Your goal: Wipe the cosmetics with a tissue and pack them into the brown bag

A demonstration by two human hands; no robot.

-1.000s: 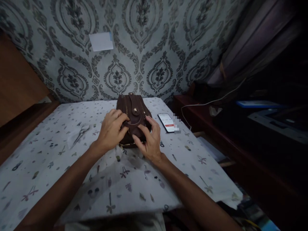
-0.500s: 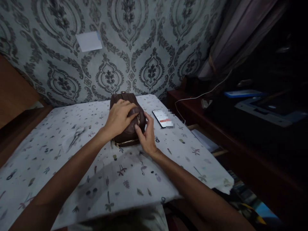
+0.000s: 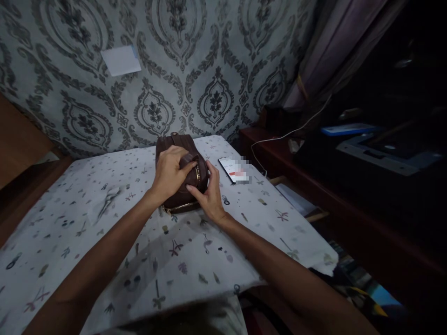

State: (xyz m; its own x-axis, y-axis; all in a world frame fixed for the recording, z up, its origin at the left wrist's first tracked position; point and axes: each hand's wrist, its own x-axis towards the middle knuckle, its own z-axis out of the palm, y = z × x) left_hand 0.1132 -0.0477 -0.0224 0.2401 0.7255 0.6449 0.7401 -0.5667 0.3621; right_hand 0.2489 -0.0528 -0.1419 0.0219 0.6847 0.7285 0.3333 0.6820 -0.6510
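Observation:
A dark brown leather-look bag (image 3: pixel 178 197) rests on the patterned white tablecloth, with gold zippers along its side and lower edge. My left hand (image 3: pixel 171 172) lies over the bag, fingers bent, its thumb and fingertips closed at the far end of the short side zipper (image 3: pixel 198 173). Any zipper pull between those fingertips is hidden. On the bag's right side, my right hand (image 3: pixel 210 193) grips the leather, the thumb on the near face below the zipper and the fingers behind the edge.
A phone (image 3: pixel 232 170) with a lit, partly blurred screen lies right of the bag. Clear plastic (image 3: pixel 108 202) is on the tablecloth (image 3: pixel 136 260) at left. A dark red desk (image 3: pixel 296 163) with a white cable (image 3: pixel 279 138) stands along the right. Patterned wallpaper is behind.
The view has shifted slightly, so the bag and phone appear a little further left. My left fingers look more bent over the bag, and my right thumb rests slightly further inward.

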